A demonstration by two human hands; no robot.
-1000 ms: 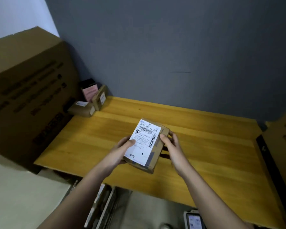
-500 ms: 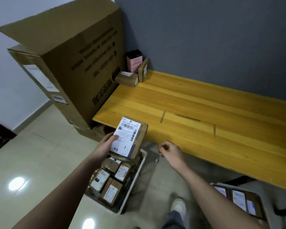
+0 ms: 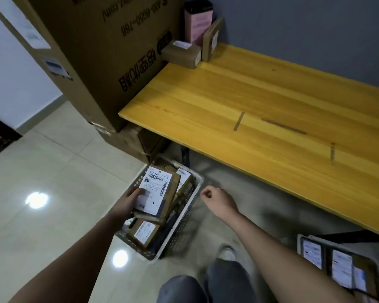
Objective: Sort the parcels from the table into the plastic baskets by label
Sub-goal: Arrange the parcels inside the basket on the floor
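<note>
A dark grey wall (image 3: 304, 29) backs the room, and pale glossy floor tiles (image 3: 42, 171) throw back two bright spots of ceiling light. Against that wall stands the long yellow wooden table (image 3: 260, 101), my landmark here. At the table's left end a tall cardboard carton (image 3: 101, 51) rises from the floor (its printing reads upside down from where I stand). On the table's far left corner sit two small brown parcels (image 3: 182, 53) and a pink box (image 3: 198, 22), close together. On the floor below the table's front left edge lies a white plastic basket (image 3: 184, 224) with labelled parcels in it; a second basket (image 3: 337, 263) sits under the table's right part. Over the first basket, the left hand (image 3: 127, 204) grips the parcel (image 3: 157, 193), its white label marked "1" facing up. The right hand (image 3: 217, 199), between basket and table edge, is curled into a loose fist, holding nothing.
</note>
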